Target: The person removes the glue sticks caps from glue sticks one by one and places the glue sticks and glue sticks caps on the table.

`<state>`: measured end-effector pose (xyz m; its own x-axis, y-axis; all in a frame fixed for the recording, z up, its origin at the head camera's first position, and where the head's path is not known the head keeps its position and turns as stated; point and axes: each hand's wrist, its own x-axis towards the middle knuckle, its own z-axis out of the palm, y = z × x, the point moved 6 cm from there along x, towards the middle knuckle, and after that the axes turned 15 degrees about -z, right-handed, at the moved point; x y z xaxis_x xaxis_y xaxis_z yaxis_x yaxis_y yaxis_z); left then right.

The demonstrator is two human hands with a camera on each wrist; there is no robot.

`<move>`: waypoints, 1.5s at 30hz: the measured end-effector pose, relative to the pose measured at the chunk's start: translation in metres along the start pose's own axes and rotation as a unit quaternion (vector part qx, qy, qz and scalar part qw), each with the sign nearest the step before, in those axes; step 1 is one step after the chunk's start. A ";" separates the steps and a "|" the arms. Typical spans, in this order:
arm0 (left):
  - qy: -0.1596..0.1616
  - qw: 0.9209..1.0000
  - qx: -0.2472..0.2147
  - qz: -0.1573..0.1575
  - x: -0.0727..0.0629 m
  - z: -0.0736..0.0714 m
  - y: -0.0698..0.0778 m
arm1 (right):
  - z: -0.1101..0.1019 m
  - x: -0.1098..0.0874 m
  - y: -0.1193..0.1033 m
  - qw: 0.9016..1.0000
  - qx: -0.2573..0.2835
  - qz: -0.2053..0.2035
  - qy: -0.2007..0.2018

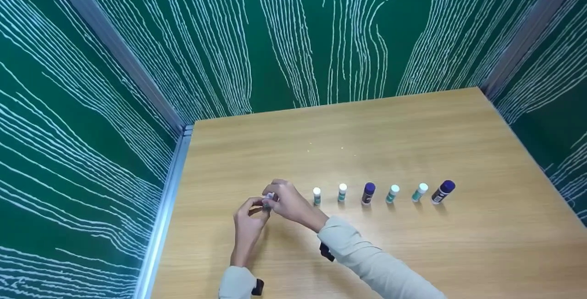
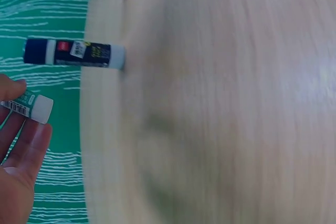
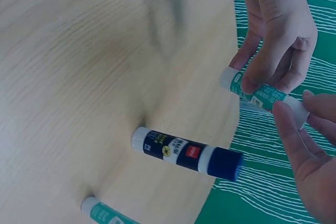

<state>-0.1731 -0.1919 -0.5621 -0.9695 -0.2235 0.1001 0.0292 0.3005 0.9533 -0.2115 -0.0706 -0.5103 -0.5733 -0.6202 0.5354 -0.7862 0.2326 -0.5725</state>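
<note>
A small teal glue stick with white ends [image 1: 268, 198] is held off the table between both hands. My left hand [image 1: 248, 228] grips its teal body, thumb on one side and fingers on the other, as the right wrist view shows. My right hand [image 1: 293, 203] pinches the white cap [image 3: 297, 112] at the upper end. Close by stands a dark blue glue stick [image 3: 184, 153], upright on the table; in the head view the right hand seems to hide it. Beyond it, a teal glue stick [image 1: 317, 196] also stands upright.
To the right, the row goes on with a teal stick [image 1: 342, 192], a dark blue one [image 1: 368, 193], two more teal ones and a dark blue one [image 1: 443, 192] at the end. White specks lie on the wooden table [image 1: 275, 147]. Green walls [image 1: 284, 92] enclose it.
</note>
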 end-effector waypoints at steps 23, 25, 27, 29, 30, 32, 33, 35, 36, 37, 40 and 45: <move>-0.025 0.996 0.026 0.085 -0.034 0.011 0.057 | -0.038 -0.032 -0.022 0.998 0.038 -0.046 0.020; -0.036 0.995 0.028 0.092 -0.037 0.012 0.061 | -0.043 -0.035 -0.025 0.998 0.042 -0.047 0.018; -0.046 0.993 0.031 0.102 -0.040 0.013 0.066 | -0.047 -0.037 -0.029 0.998 0.045 -0.048 0.013; -0.051 0.991 0.033 0.115 -0.043 0.013 0.070 | -0.050 -0.040 -0.033 0.997 0.052 -0.049 0.010; -0.051 0.991 0.035 0.121 -0.045 0.013 0.072 | -0.051 -0.041 -0.035 0.997 0.056 -0.049 0.009; -0.054 0.989 0.037 0.132 -0.049 0.013 0.078 | -0.054 -0.044 -0.039 0.997 0.059 -0.052 0.008; -0.056 0.989 0.037 0.134 -0.050 0.013 0.080 | -0.056 -0.045 -0.041 0.997 0.061 -0.053 0.009; -0.065 0.987 0.035 0.139 -0.053 0.015 0.084 | -0.059 -0.049 -0.044 0.997 0.059 -0.057 0.013; -0.071 0.987 0.034 0.140 -0.055 0.016 0.086 | -0.061 -0.051 -0.045 0.997 0.058 -0.057 0.014; -0.078 0.986 0.032 0.141 -0.056 0.017 0.087 | -0.063 -0.053 -0.046 0.996 0.060 -0.058 0.016; -0.095 0.985 0.028 0.142 -0.060 0.021 0.092 | -0.069 -0.060 -0.049 0.996 0.074 -0.054 0.023; -0.112 0.983 0.023 0.144 -0.067 0.025 0.098 | -0.077 -0.071 -0.052 0.994 0.086 -0.054 0.032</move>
<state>-0.1114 -0.1242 -0.4822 -0.9524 0.0846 0.2930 0.3032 0.3649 0.8803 -0.1477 0.0192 -0.4713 -0.5064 -0.5838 0.6347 -0.7959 0.0330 -0.6046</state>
